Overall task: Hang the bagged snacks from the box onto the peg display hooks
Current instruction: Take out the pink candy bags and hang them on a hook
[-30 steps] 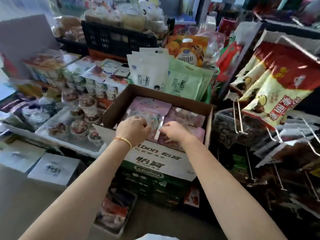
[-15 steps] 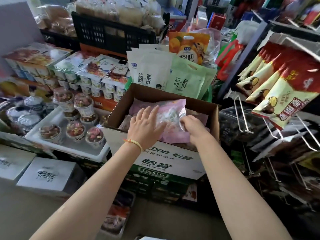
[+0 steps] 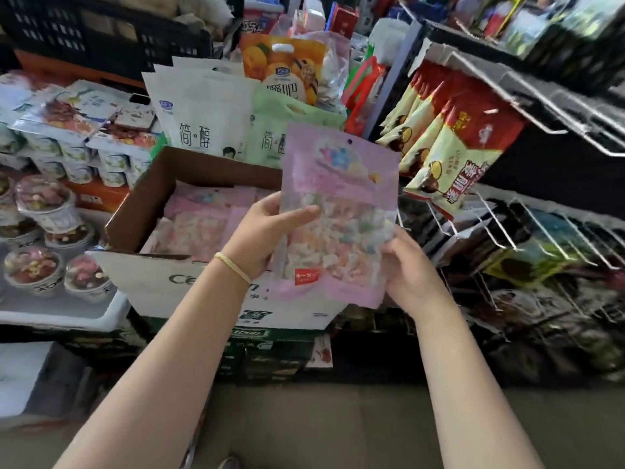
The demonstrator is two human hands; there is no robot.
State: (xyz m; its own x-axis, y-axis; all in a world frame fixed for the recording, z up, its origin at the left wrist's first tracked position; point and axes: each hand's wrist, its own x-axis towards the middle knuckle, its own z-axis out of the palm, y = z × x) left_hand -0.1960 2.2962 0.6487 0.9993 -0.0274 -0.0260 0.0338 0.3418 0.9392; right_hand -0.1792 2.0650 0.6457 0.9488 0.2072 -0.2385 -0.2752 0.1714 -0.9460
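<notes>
I hold a pink snack bag upright in front of me, its hang hole at the top. My left hand grips its left edge, thumb across the front. My right hand grips the lower right corner. Below and to the left stands the open cardboard box with more pink bags lying flat inside. To the right, wire peg hooks stick out from the display; the upper row carries red-and-cream snack bags.
White and green pouches stand behind the box. Yogurt cups fill a white tray at the left. A black crate sits at the back. Dark bagged goods hang low on the right rack. More cartons are stacked under the box.
Both hands lifted one pink bag out of the box and raised it upright, moving right toward the peg rack. My view swung slightly right.
</notes>
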